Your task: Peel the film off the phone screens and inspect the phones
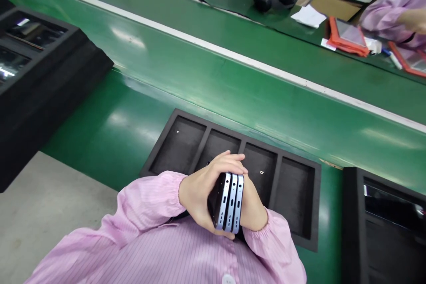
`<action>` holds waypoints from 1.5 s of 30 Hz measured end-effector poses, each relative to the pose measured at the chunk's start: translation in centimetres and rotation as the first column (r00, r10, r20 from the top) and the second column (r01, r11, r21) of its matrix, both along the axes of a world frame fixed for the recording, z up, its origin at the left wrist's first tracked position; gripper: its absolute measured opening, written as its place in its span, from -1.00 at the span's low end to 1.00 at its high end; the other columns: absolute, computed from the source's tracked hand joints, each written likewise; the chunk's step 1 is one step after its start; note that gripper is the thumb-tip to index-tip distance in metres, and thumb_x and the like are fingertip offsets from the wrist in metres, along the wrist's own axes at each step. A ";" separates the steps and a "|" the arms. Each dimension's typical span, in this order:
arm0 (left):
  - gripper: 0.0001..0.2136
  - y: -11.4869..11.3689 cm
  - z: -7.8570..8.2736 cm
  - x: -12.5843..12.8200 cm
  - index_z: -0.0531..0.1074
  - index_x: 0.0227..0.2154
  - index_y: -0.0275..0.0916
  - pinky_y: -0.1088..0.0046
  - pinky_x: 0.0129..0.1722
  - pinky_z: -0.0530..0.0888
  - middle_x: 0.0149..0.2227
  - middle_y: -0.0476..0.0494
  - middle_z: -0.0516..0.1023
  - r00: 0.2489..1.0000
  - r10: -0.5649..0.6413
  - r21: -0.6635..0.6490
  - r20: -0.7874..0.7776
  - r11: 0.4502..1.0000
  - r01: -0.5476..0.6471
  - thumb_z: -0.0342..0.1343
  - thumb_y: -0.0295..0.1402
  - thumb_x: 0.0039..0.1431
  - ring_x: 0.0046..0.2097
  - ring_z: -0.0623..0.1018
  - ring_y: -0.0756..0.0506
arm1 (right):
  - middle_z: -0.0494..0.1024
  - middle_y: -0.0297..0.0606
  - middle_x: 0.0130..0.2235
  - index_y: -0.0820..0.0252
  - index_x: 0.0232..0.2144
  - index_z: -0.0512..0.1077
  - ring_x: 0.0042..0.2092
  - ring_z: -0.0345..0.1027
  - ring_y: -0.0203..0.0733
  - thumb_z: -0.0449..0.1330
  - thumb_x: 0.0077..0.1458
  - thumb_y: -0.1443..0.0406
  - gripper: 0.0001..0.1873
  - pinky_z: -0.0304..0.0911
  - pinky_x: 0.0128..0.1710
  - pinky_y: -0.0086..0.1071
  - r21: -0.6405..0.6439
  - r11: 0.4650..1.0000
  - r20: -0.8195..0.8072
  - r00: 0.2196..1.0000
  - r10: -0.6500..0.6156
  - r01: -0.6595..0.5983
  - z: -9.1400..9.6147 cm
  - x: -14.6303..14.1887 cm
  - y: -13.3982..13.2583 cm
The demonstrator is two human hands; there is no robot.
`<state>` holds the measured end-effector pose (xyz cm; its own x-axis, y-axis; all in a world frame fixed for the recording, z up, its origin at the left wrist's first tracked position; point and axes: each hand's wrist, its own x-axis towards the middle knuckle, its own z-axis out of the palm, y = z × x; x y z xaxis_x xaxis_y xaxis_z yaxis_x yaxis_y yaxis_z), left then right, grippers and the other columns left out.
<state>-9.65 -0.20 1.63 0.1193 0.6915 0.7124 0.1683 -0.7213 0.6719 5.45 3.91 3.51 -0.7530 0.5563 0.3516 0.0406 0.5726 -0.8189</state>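
A stack of three smartphones (229,202) is held close to my chest, bottom edges with their ports and speaker holes turned up toward me. My left hand (199,193) grips the stack from the left, fingers curled over its far side and thumb at its near side. Against the right side of the stack lies my right hand (252,204), closed round it, its fingers mostly hidden behind the phones. Below and beyond both hands is a black foam tray (317,213) with several rectangular compartments. No phone shows in its visible compartments, only tiny white bits in two of them.
Thick black stacked trays (63,60) with glossy phones stand at the left. Another black tray (353,226) with a phone is at the right. Across the green bench (186,82), a co-worker's pink sleeve (382,15) is near red-edged items (349,46).
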 end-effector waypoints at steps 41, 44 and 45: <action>0.24 -0.3 2.1 -1.6 -0.34 0.36 -0.30 -0.06 0.15 0.36 -0.01 -0.42 0.41 0.974 -0.044 0.046 -0.223 0.997 0.055 0.36 0.07 -0.21 0.01 0.50 -0.32 | 0.38 -0.11 0.15 0.16 0.18 0.24 0.18 0.28 -0.02 0.37 -0.02 0.22 -0.26 0.28 0.16 -0.10 -0.072 0.962 0.250 0.929 0.272 -0.263 2.3 1.1 4.5; 0.26 -0.7 1.5 -1.0 -0.33 0.36 -0.27 -0.03 0.14 0.38 -0.02 -0.37 0.42 0.977 0.100 0.089 -0.189 0.992 -0.085 0.36 0.11 -0.23 -0.01 0.51 -0.29 | 0.12 0.03 0.29 0.17 0.33 -0.09 0.32 0.02 0.10 0.43 -0.13 0.15 0.11 0.11 0.26 0.02 0.006 0.979 0.202 0.959 0.200 -0.205 1.1 1.6 2.1; 0.27 -0.7 1.2 -0.7 -0.33 0.36 -0.27 -0.02 0.14 0.38 -0.04 -0.34 0.43 0.979 0.127 0.099 -0.157 0.989 -0.112 0.35 0.15 -0.26 -0.03 0.52 -0.28 | 0.14 0.04 0.28 0.16 0.33 -0.09 0.30 0.05 0.11 0.42 -0.12 0.14 0.10 0.13 0.25 0.04 0.023 0.987 0.163 0.975 0.154 -0.159 0.6 1.4 1.5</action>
